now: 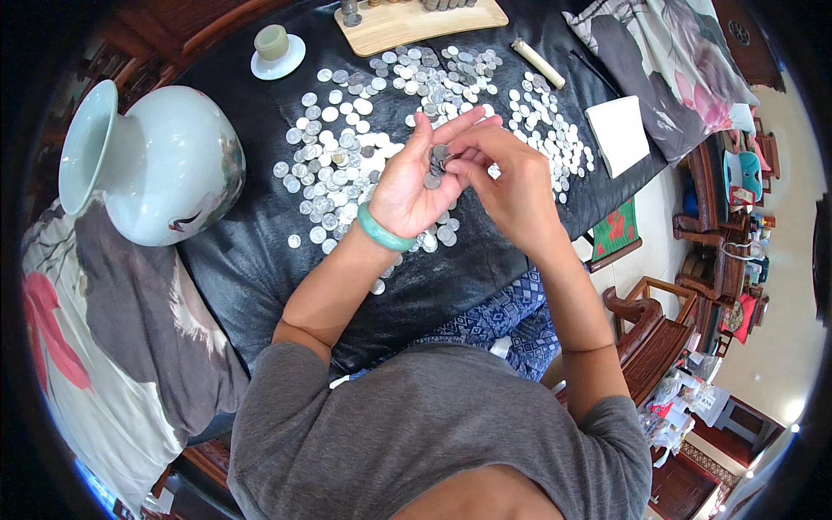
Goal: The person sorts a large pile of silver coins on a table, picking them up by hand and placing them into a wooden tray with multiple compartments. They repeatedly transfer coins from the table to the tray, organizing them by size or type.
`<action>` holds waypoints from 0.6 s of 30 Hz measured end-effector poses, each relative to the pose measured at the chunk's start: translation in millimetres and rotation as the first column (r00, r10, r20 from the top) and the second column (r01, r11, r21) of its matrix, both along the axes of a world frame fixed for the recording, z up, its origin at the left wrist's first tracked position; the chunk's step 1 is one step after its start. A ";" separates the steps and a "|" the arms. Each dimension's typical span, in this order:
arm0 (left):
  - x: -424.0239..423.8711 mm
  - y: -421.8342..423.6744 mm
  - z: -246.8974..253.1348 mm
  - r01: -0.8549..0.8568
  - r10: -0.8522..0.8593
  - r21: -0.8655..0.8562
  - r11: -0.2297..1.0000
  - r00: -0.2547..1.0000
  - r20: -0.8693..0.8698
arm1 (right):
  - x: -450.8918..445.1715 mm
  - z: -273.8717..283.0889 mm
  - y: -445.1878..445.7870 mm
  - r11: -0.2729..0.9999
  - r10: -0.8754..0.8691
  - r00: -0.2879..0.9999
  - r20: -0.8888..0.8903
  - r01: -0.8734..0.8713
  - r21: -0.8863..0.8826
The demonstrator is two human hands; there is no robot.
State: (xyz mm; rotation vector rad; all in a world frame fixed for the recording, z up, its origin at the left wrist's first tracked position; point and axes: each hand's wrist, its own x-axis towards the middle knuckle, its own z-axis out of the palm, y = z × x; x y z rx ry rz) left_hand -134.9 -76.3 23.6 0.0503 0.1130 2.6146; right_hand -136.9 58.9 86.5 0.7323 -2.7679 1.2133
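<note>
My left hand is palm up with a small pile of silver-coloured coins in it. A green jade-like bangle circles that wrist. From the right, my right hand reaches over the palm, and its thumb and fingertips pinch a coin at the pile's edge. Under and around both hands, many loose coins lie spread on a black leather surface. Another group of coins is spread to the right of my right hand.
At left a white porcelain vase lies on its side by a floral cushion. Beyond the coins are a pale green cup on a white saucer, a wooden board bearing coin stacks, a paper-wrapped roll and white paper.
</note>
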 end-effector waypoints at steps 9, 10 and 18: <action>-1.2 -2.0 0.7 -0.020 0.007 0.159 0.987 0.997 0.083 | 2.1 5.1 -2.9 0.995 -0.103 0.961 -0.257 0.101 -0.021; -1.1 -2.5 2.4 -0.019 0.008 0.157 0.987 0.997 0.073 | 2.2 1.4 -3.5 0.997 -0.077 0.949 -0.306 0.076 -0.015; -0.3 0.5 -5.4 -0.086 0.085 0.016 0.996 0.994 0.075 | 7.8 -2.5 -2.3 0.999 -0.054 0.967 -0.248 0.051 -0.018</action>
